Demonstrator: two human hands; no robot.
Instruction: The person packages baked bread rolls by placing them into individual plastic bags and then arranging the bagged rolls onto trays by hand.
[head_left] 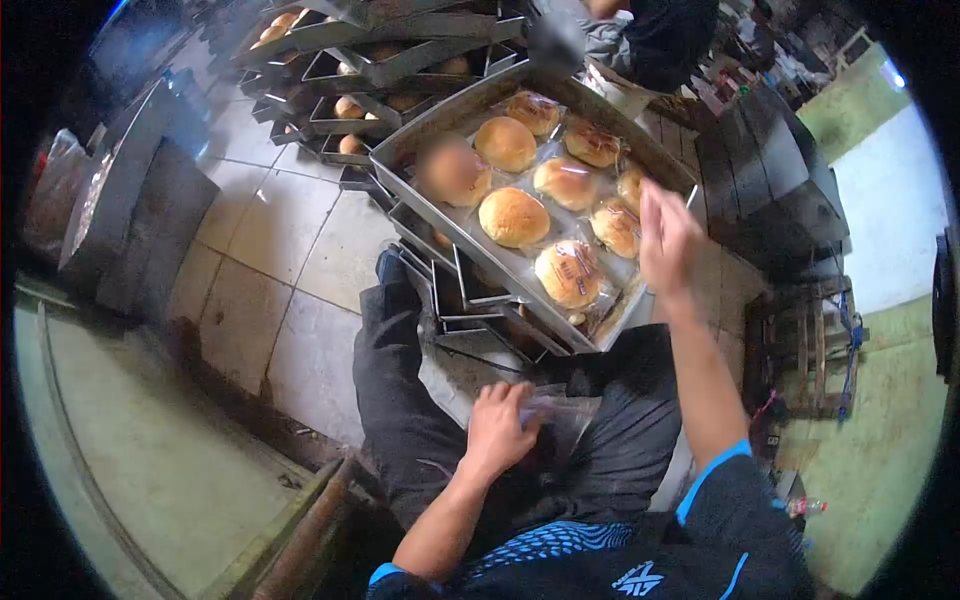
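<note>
At the tray's (455,227) right edge, our right hand (668,240) hovers by a bun (628,188).
Its grip we cannot tell; our left hand (500,425) pinches a plastic bag (565,408), the tray likely raised for easy reach.

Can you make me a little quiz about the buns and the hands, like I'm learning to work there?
1. True or false: the left hand is inside the tray.
2. Which hand is closer to the buns?
3. What colour is the sleeve trim? (a) red (b) yellow (c) blue

Key: 1 false; 2 the right hand; 3 c
</note>
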